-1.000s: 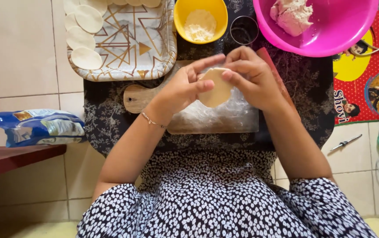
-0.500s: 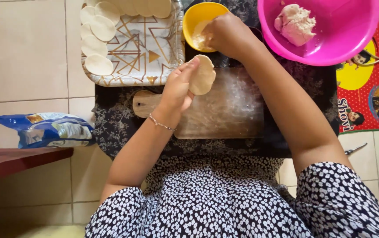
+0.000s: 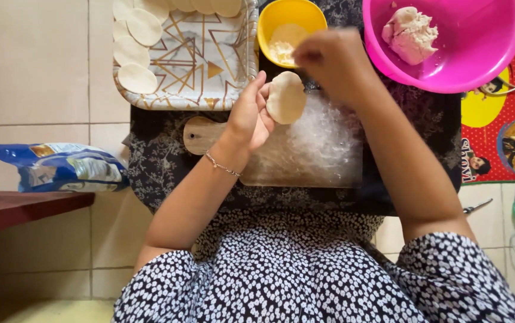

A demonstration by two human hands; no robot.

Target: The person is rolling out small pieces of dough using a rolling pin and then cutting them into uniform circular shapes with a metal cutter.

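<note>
Two hands working: both over the dark patterned cloth (image 3: 156,173), above the wooden board (image 3: 209,134).
L hand (image 3: 248,116): holding a flat dough disc (image 3: 286,97), disc resting on the fingertips w/ thumb behind; palm is facing right, fingers pointing up-frame.
R hand (image 3: 332,63): hovering beside the yellow bowl (image 3: 269,27), fingers bunched narrow as if pinching; blurred, so cannot tell if anything is in the pinch.
Disc location: sitting in L hand, off the board, just below the yellow bowl, next to R hand.
Disc axis: slightly oval, long axis running approx top-to-bottom of frame; flat face is turning toward camera.
Why held so (judgement): face is being kept open toward R hand and bowl, prob. so the white powder in it is reachable.
Board: covered w/ crinkled clear plastic sheet (image 3: 323,143), handle pointing left.
Tray (image 3: 209,72): patterned, carrying finished discs along its left and top edges.
Pink bowl (image 3: 479,66): holding a dough lump (image 3: 410,33), within R-hand reach.
Floor, left: blue bag (image 3: 60,167) lying on tile.
</note>
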